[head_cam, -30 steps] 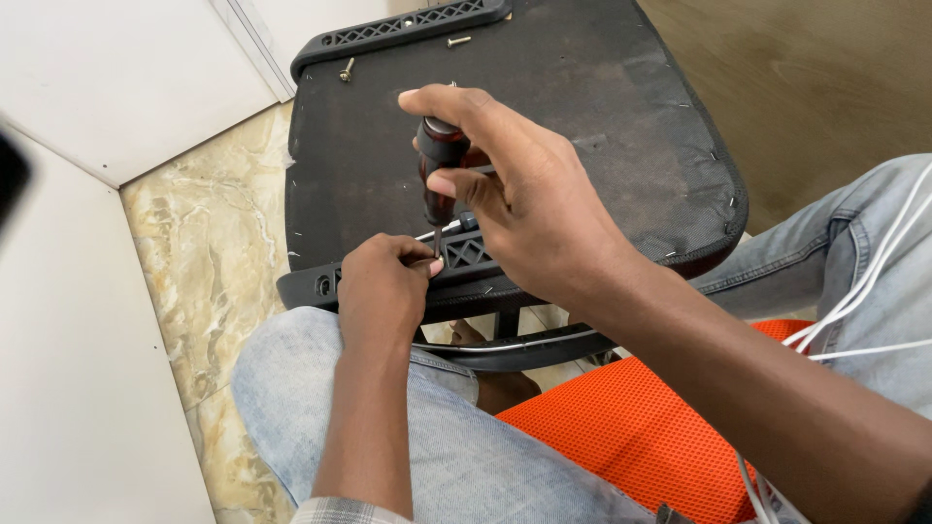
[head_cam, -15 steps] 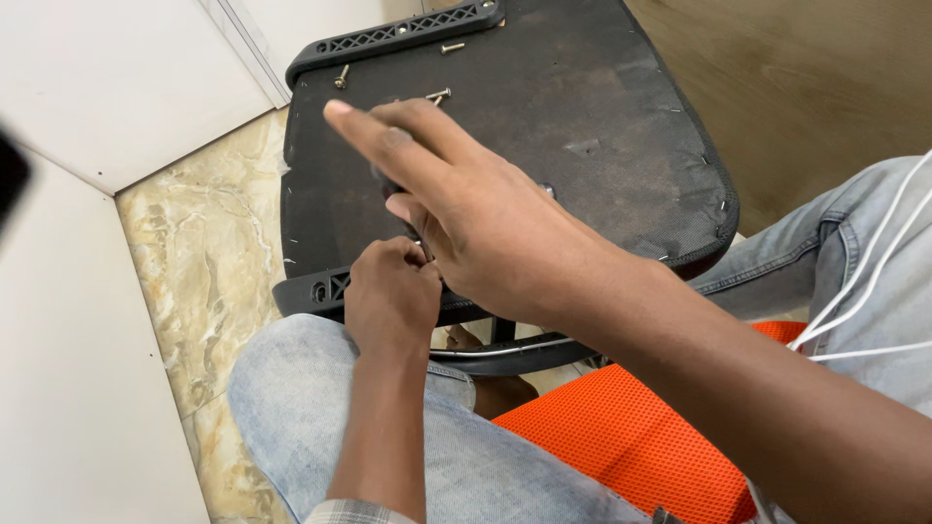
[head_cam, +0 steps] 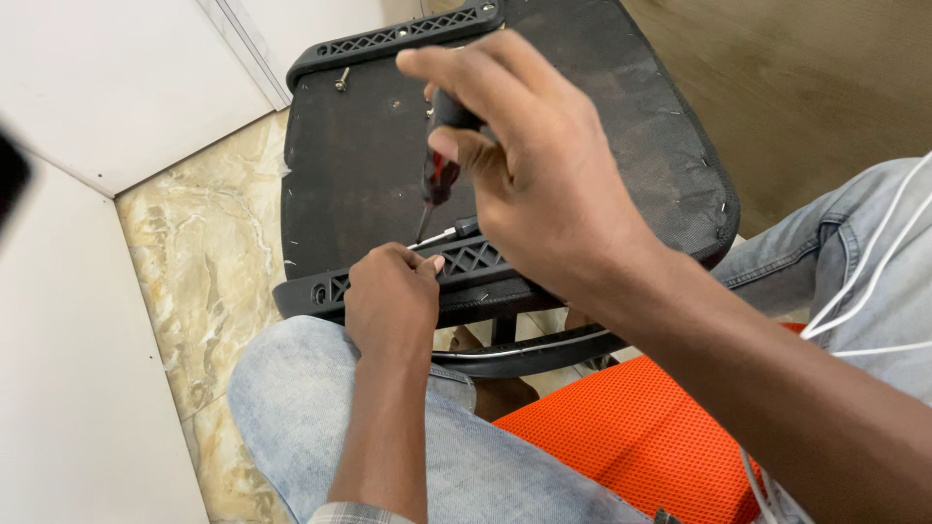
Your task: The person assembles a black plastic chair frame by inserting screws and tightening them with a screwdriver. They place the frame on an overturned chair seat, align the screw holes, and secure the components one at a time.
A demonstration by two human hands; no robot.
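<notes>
Here the right hand (head_cam: 544, 184) (arched high) grips a screwdriver (head_cam: 439, 175) upright.

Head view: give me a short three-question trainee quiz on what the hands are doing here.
1. True or false: the right hand grips a screwdriver by its handle.
2. What does the left hand pinch at the black plastic rail? A) a metal screw B) a cloth C) a cable
3. Fill in: a loose screw lies on the black seat panel near its ____ edge.

Key: 1 true; 2 A, a metal screw; 3 far.
</notes>
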